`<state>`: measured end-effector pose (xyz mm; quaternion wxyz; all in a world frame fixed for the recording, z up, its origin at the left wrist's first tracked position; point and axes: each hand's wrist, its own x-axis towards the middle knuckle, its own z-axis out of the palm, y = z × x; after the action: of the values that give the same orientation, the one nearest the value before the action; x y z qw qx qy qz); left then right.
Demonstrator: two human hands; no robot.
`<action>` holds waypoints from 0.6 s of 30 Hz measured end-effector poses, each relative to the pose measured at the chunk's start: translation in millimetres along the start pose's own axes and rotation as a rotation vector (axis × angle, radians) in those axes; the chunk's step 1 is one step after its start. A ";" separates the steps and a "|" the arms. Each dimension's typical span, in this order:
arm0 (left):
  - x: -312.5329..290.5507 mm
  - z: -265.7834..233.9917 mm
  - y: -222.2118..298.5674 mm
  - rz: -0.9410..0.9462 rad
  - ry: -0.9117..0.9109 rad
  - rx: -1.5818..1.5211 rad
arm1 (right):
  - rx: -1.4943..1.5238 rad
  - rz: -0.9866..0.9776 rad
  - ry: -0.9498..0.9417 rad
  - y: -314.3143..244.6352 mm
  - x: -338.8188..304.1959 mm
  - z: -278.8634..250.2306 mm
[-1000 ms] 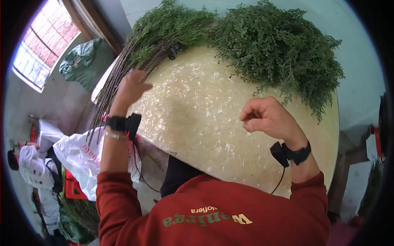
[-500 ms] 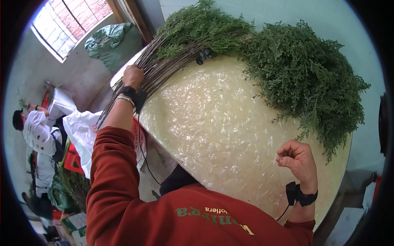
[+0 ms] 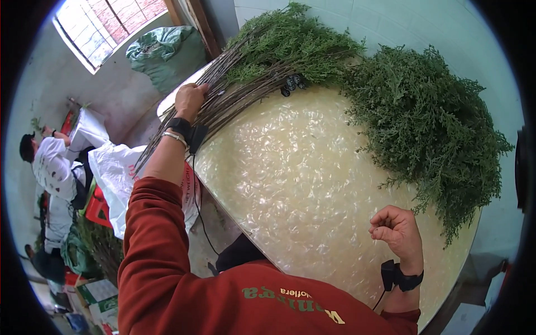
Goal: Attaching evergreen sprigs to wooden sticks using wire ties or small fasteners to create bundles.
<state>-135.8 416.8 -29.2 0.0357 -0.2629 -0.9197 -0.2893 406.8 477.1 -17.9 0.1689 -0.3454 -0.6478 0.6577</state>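
My left hand [image 3: 191,100] is closed on thin brown stems at the far left of the table. These belong to a bundle of cut evergreen branches [image 3: 223,92], whose bare ends stick out past the table edge and whose leafy tops point to the far side. My right hand [image 3: 397,231] hovers over the near right of the table, fingers curled toward the thumb, with nothing visible in it. Beyond it lies a big heap of green sprigs [image 3: 430,128]. Both wrists wear black straps with a small box and a cable.
The pearly, cream-coloured table [image 3: 290,167] fills the middle. Small dark objects [image 3: 293,84] lie by the stems. Left of the table are a white sack [image 3: 114,173], a stuffed green sack [image 3: 167,53] and a red crate [image 3: 99,207]. Another person [image 3: 56,173] sits further left.
The whole view has shifted a little, the scene sliding right and down. My left hand has moved slightly farther along the stems. My right hand has come a little nearer and left, still curled.
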 end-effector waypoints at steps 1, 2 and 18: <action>1.8 -0.3 -1.4 -0.001 0.004 -0.002 | -0.002 0.015 0.001 1.3 0.4 0.6; 3.5 0.2 -3.5 0.047 0.073 0.030 | -0.005 0.029 0.002 2.5 0.7 1.2; -93.6 -41.0 -0.3 0.462 0.556 -0.048 | -0.063 0.038 0.007 10.8 4.8 -1.7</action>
<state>-59.1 350.6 -15.7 0.3428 -0.3759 -0.7841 -0.3554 407.0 480.5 -29.3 0.1475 -0.3650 -0.6609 0.6389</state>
